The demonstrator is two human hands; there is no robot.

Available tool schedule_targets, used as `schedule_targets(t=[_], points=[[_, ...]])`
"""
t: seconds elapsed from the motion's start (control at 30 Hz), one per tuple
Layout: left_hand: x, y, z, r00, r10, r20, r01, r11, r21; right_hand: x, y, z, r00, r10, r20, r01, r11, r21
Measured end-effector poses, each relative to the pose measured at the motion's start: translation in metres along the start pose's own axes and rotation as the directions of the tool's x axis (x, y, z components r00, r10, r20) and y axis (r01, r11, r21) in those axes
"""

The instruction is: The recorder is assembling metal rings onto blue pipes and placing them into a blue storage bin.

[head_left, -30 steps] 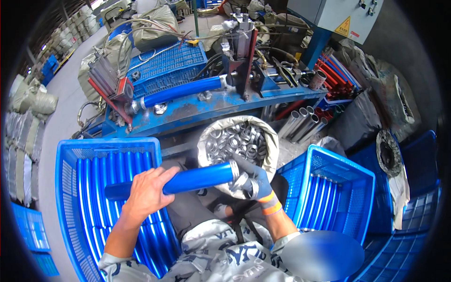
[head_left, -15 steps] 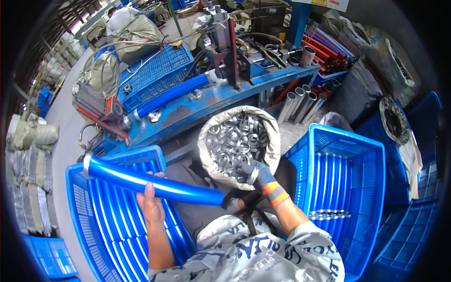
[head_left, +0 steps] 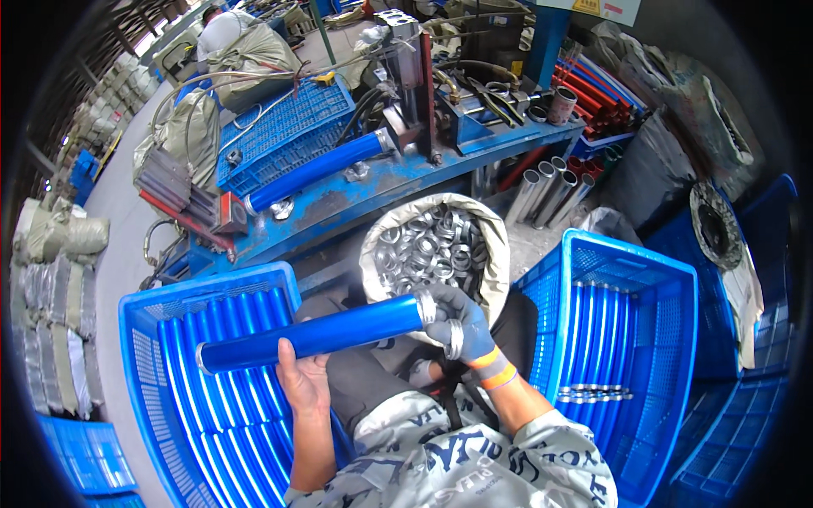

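Blue tube across my lap, both hands on it.

Head view: my left hand [head_left: 303, 379] grips the blue tube [head_left: 312, 335] from below above the left crate [head_left: 144, 315]; my gloved right hand [head_left: 457, 326] clasps its ringed end, holding a metal ring [head_left: 455, 339], near the sack of rings [head_left: 432, 245].

I am gripping the blue tube [head_left: 313, 336] underneath with my bare left hand [head_left: 303, 383]; my gloved right hand [head_left: 457, 326] is holding a metal ring [head_left: 455, 339] at its capped end.
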State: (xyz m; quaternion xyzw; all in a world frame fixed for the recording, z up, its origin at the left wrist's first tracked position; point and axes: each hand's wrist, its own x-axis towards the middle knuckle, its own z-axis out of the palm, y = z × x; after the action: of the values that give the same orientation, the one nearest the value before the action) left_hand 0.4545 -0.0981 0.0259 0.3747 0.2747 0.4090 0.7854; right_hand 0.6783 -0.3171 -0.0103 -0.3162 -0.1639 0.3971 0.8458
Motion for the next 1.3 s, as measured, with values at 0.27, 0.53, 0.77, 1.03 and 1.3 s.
schedule_targets(t=[0.27, 0.53, 0.77, 1.03, 1.3], points=[[0.016, -0.008, -0.011, 0.999, 0.031, -0.027, -0.030, 0.999, 0.027, 0.024, -0.017, -0.003, 0.981, 0.195, 0.023, -0.183, 0.949, -0.255], [0.046, -0.003, -0.026, 0.996, -0.065, -0.063, 0.051, 0.976, -0.212, 0.068, 0.054, -0.176, 0.901, 0.299, -0.315, -0.210, -0.336, -0.918], [0.061, 0.048, -0.076, 0.997, 0.007, -0.080, -0.024, 0.976, -0.218, 0.293, 0.046, 0.013, 0.856, -0.133, 0.500, 0.481, -0.147, -0.864], [0.075, 0.049, -0.080, 0.988, -0.005, -0.152, -0.027, 0.978, -0.209, 0.461, 0.054, 0.055, 0.939, -0.184, 0.289, 0.073, -0.718, -0.692], [0.162, -0.005, -0.071, 0.984, -0.114, -0.135, 0.089, 0.981, -0.172, 0.325, -0.090, 0.164, 0.675, -0.259, 0.691, 0.635, -0.274, -0.722]])
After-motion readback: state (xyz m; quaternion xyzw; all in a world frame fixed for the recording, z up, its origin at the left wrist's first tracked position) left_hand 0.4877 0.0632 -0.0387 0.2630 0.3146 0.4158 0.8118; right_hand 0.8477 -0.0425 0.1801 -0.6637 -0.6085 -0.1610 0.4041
